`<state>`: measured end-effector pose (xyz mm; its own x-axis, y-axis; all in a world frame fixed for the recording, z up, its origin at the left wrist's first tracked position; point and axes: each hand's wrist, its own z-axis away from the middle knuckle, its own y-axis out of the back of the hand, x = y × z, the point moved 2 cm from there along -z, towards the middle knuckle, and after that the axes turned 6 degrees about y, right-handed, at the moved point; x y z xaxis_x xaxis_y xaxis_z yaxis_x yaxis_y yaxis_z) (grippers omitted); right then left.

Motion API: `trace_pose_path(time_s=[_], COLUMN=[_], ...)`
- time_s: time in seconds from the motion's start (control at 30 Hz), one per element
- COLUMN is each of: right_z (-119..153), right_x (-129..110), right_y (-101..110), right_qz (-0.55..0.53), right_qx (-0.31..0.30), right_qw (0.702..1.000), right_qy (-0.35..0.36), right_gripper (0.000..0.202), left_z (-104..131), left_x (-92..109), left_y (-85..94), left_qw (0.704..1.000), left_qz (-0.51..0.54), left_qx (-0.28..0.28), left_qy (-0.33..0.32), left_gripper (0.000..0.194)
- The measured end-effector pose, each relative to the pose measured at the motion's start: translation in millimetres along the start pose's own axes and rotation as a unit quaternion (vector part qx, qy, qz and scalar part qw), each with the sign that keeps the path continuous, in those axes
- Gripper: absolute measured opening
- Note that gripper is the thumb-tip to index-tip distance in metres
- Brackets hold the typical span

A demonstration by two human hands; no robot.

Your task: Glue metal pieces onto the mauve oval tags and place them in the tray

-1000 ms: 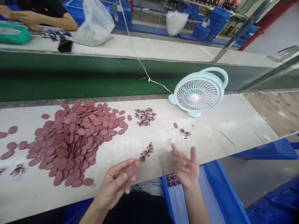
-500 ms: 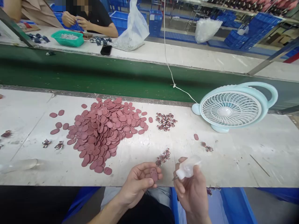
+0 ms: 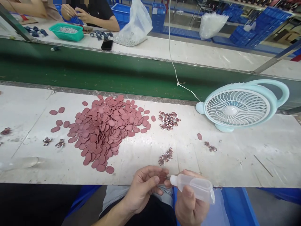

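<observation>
My left hand (image 3: 144,188) pinches a reddish-brown oval disc (image 3: 162,177) between thumb and fingers, just beyond the table's near edge. My right hand (image 3: 190,201) is closed around a translucent plastic squeeze bottle (image 3: 195,187) with a white cap and thin needle tip. The bottle lies nearly level, its tip pointing left at the disc; whether it touches cannot be made out. A large heap of similar discs (image 3: 105,128) spreads to the left. Ahead of my hands lie a small cluster of tiny brown-and-white pieces (image 3: 166,156) and a larger cluster of them (image 3: 168,120).
A light-blue fan (image 3: 237,108) stands at the right, its white cord (image 3: 175,72) running upward. A blue bin (image 3: 240,204) sits below the table edge. Another clear bottle (image 3: 21,163) lies at left. Across the green divider, a co-worker's hands (image 3: 75,14) work near a teal basket (image 3: 77,34).
My right hand has turned the bottle level and brought its tip left to the disc. My left hand has moved slightly right, still holding the disc. The camera view has shifted a little.
</observation>
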<state>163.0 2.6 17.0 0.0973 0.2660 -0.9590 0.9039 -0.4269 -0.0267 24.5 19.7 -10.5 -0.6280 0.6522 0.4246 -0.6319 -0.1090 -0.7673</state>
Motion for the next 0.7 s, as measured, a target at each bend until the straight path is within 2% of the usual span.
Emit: trace_pose_path(time_s=[0.1,0.2,0.43,0.57,0.7], right_z=[-1.8,-6.4,-8.5,-8.2,-10.2], right_x=[-1.0,-7.8,-19.2,-16.4,-19.1], right_y=[2.7,-0.9,-13.7,-11.7,-11.1], right_qz=[0.056,0.078,0.058,0.015,0.033], right_qx=[-0.003,-0.019,0.012,0.034,0.015], right_qw=[0.998,0.996,0.998,0.998,0.999], right_qy=[0.041,0.047,-0.035,-0.049,-0.041], right_gripper=[0.024,0.024,0.020,0.022,0.021], left_z=[-0.2,-0.2,-0.9,0.0,0.6], left_x=[-0.2,0.3,2.7,1.8,1.0], left_y=[0.9,0.2,-0.6,-0.3,-1.1], left_qw=[1.000,1.000,1.000,1.000,1.000], left_qz=[-0.004,-0.007,-0.004,0.002,0.003], left_qx=[0.005,0.007,0.014,0.018,0.013], left_qy=[-0.001,0.000,-0.002,0.006,0.011], left_gripper=[0.023,0.022,0.021,0.021,0.020])
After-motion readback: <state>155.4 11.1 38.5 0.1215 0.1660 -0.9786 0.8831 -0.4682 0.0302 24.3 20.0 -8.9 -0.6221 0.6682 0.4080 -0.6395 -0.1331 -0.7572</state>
